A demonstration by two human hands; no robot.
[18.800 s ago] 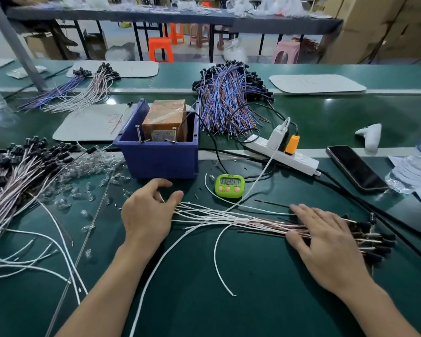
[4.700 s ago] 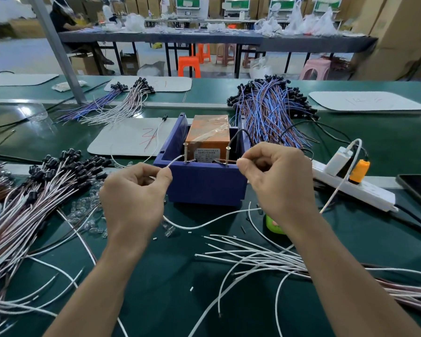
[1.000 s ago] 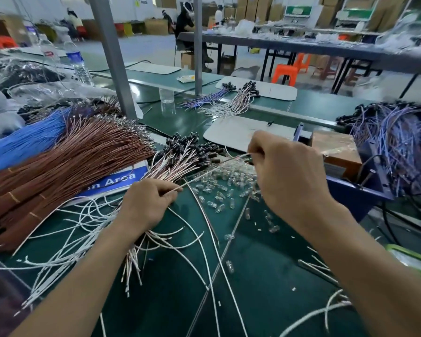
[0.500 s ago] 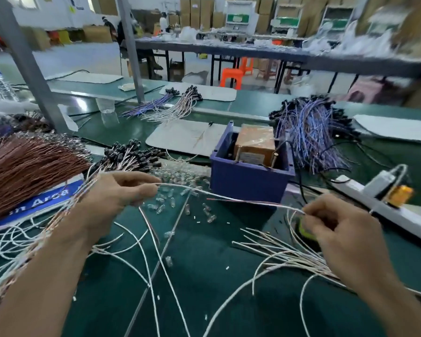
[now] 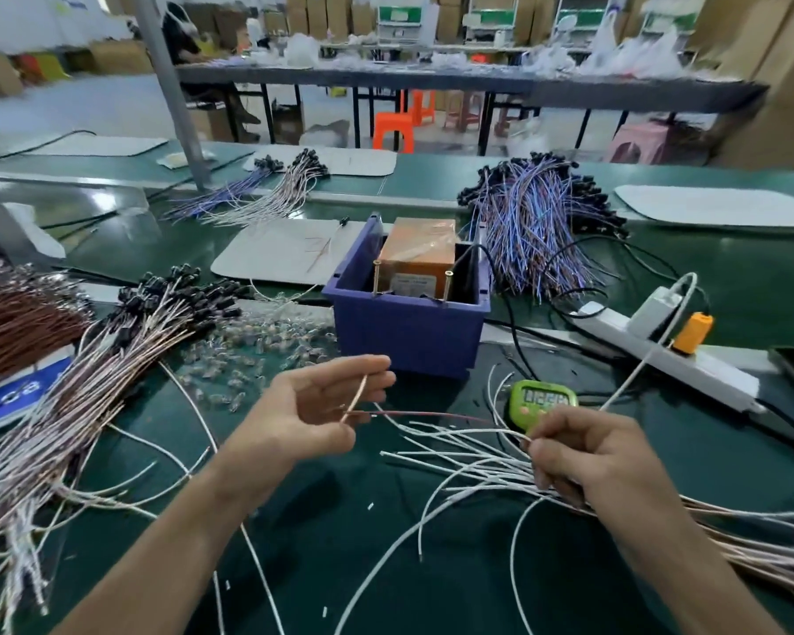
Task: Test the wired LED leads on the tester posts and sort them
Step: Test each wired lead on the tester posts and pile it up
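A blue bin (image 5: 409,332) holds an orange tester box (image 5: 420,252), and two brass tester posts (image 5: 377,277) stand at its front. My left hand (image 5: 308,417) hovers in front of the bin and pinches the bare end of a thin wire lead (image 5: 413,413). That lead runs right to my right hand (image 5: 587,456), which grips it above a fanned pile of white-and-brown leads (image 5: 477,465). A bigger pile of leads with black caps (image 5: 111,359) lies at the left.
Loose clear LEDs (image 5: 257,350) lie scattered left of the bin. A green timer (image 5: 544,398), a white power strip (image 5: 670,355) and black cables sit at the right. Blue-purple leads (image 5: 532,231) lie behind the bin, brown wires (image 5: 15,323) at far left.
My view has swung back to the right, to the bin. Both hands came in front of the bin; the left left the left pile and now pinches one end of a lead.
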